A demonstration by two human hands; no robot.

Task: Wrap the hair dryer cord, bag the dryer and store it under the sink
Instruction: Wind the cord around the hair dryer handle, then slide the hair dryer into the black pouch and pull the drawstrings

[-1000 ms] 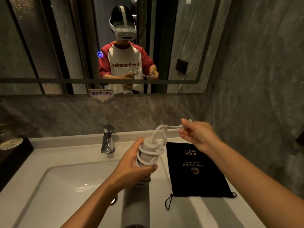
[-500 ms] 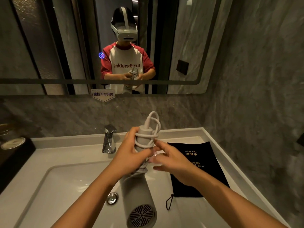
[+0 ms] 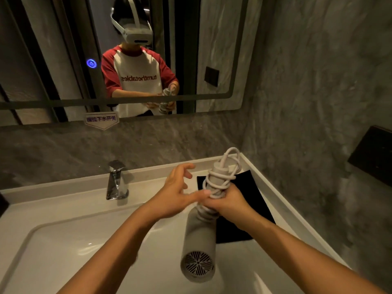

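Note:
A pale grey hair dryer (image 3: 199,240) hangs over the counter with its barrel toward me and the rear grille showing. Its handle points up and away, and the white cord (image 3: 222,177) is coiled around the handle in several loops. My right hand (image 3: 229,200) grips the base of the handle over the cord. My left hand (image 3: 178,192) is beside it with fingers spread, its thumb touching the handle. A flat black drawstring bag (image 3: 254,200) lies on the counter under and behind my right hand.
A white sink basin (image 3: 63,251) fills the lower left, with a chrome faucet (image 3: 116,181) behind it. A mirror spans the wall above. The grey stone wall is close on the right, carrying a dark fixture (image 3: 373,153).
The dryer shifted right, over the bag. My right hand took hold of the wrapped handle, and my left hand let go and spread its fingers.

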